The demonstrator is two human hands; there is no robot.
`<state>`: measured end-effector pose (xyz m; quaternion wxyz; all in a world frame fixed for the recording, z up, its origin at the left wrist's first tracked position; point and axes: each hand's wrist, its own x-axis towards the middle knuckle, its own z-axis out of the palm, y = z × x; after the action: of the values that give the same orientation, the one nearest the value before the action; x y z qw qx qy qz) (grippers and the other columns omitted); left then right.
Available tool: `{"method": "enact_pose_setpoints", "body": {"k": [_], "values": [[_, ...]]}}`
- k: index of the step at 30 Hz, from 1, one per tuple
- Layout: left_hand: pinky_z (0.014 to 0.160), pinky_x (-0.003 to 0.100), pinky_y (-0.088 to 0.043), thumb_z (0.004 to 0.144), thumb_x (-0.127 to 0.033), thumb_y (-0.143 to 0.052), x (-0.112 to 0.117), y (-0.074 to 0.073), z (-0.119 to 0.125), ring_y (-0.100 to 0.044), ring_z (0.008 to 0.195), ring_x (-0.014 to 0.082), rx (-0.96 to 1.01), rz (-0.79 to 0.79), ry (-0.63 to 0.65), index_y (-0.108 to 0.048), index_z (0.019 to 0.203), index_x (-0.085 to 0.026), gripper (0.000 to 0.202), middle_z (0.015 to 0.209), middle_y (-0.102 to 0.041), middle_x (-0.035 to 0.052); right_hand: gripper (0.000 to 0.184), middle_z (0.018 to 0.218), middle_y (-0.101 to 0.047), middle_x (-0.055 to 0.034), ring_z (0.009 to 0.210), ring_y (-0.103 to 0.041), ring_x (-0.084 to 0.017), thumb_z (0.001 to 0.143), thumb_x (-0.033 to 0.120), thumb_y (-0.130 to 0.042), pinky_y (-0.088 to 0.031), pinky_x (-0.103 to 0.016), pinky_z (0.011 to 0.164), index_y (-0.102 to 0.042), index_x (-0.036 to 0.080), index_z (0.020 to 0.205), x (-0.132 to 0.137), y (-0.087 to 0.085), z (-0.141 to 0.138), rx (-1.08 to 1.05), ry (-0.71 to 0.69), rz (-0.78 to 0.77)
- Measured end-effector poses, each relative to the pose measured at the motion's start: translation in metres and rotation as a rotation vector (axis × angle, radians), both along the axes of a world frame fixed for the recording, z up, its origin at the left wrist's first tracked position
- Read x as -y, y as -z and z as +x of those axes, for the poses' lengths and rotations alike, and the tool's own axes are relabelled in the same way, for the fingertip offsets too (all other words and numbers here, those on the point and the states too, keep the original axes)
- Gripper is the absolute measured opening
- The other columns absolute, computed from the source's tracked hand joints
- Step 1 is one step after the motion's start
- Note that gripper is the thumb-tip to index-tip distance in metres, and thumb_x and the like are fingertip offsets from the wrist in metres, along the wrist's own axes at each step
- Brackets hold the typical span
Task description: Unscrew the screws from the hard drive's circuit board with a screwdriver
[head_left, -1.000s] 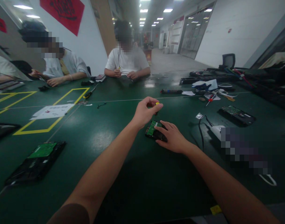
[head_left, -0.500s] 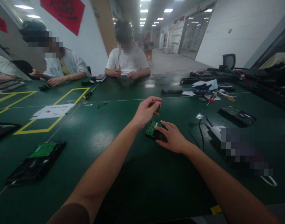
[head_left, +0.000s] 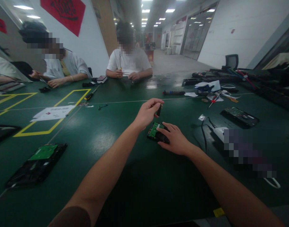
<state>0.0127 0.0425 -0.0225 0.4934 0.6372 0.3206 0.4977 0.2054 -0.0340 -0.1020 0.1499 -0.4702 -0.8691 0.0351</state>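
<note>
A small hard drive with a green circuit board [head_left: 155, 131] lies on the dark green table [head_left: 125, 164] in front of me. My right hand [head_left: 174, 139] rests flat on its near right side, fingers spread over it, holding it down. Above the drive, my left hand [head_left: 147, 113] is closed around a small screwdriver with a dark handle [head_left: 159, 110], which points down toward the board. The tip is hidden behind my fingers.
A second drive, board up, [head_left: 38, 164] lies at the near left. Papers [head_left: 53, 112] sit inside yellow floor tape. Another drive [head_left: 239, 115], a white power strip [head_left: 219, 132], cables and tools lie at the right. Two people sit across the table at work.
My left hand has turned the screwdriver in its fingers: the yellow end seen a second ago is hidden and the dark handle shows. My right hand stayed on the drive.
</note>
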Motion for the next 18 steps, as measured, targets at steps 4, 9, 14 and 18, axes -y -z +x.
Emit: {"method": "enact_pose_setpoints", "body": {"k": [4,9,14,18], "values": [[0.068,0.025,-0.057,0.098,-0.026,-0.055,0.0000,0.0005,0.0032,-0.065,0.090,0.0149,0.120,-0.064,0.057,-0.069,0.107,-0.021,0.018,0.102,-0.068,0.0062,0.067,0.161,-0.041,-0.0175,0.146,-0.041,-0.039,0.091,0.053,-0.067,-0.030,-0.061,0.120,-0.052,0.027,0.151,-0.0003,-0.0015,-0.0004,0.008,0.005,-0.013],[0.078,0.028,-0.059,0.093,-0.033,-0.066,-0.0004,0.0025,0.0068,-0.062,0.083,0.0117,0.137,-0.043,0.010,-0.068,0.100,-0.017,0.017,0.092,-0.065,0.0035,0.066,0.162,-0.040,-0.0165,0.147,-0.039,-0.039,0.091,0.053,-0.066,-0.029,-0.061,0.120,-0.052,0.027,0.151,0.0001,-0.0005,-0.0003,-0.002,0.007,-0.014],[0.061,0.022,-0.053,0.088,-0.040,-0.072,0.0005,0.0014,0.0032,-0.056,0.071,0.0106,0.020,0.043,-0.066,-0.069,0.093,-0.018,0.023,0.079,-0.060,0.0005,0.066,0.162,-0.040,-0.0169,0.147,-0.039,-0.039,0.091,0.053,-0.066,-0.029,-0.061,0.120,-0.052,0.027,0.151,0.0007,-0.0022,-0.0002,0.000,0.005,-0.013],[0.053,0.019,-0.046,0.090,-0.042,-0.070,0.0008,-0.0001,0.0000,-0.055,0.067,0.0102,-0.032,0.061,-0.079,-0.070,0.092,-0.019,0.023,0.076,-0.059,0.0003,0.067,0.161,-0.040,-0.0175,0.147,-0.040,-0.038,0.091,0.054,-0.066,-0.030,-0.060,0.120,-0.052,0.026,0.151,0.0001,-0.0019,0.0002,0.002,-0.002,-0.007]]}}
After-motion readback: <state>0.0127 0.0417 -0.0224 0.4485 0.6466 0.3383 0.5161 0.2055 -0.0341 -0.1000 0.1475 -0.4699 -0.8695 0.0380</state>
